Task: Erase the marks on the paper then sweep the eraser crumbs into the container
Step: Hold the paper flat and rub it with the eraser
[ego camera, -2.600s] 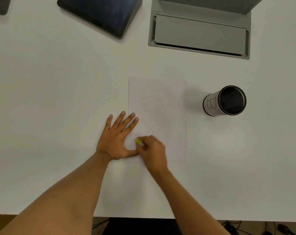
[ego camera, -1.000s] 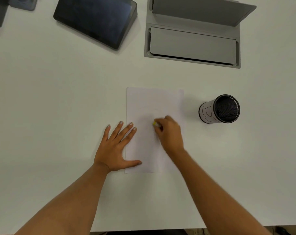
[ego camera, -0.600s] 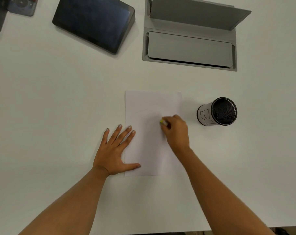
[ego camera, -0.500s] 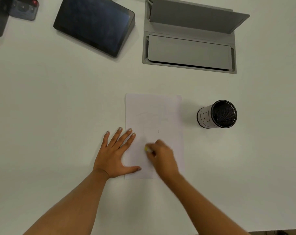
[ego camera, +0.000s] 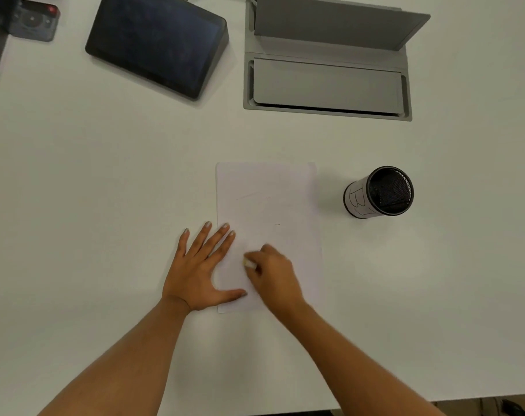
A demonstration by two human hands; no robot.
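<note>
Erasing step in hand: left hand (ego camera: 199,270) spread flat, holding nothing, pinning paper (ego camera: 267,205) at its 8 o'clock edge; right hand (ego camera: 274,276) pinched on yellow eraser (ego camera: 250,263); faint marks remain; next, clear these, then sweep crumbs to container (ego camera: 380,192) at 3 o'clock on bench (ego camera: 105,190)

We are reading one legible sign: a large hand-drawn outlined letter "B" on the white label wrapped around the black mesh container (ego camera: 378,192), which is standing on the white table (ego camera: 105,205) to the right of the paper (ego camera: 267,199). We are seeing only a short dark dash and faint strokes on the paper, forming no readable letter or number.
</note>
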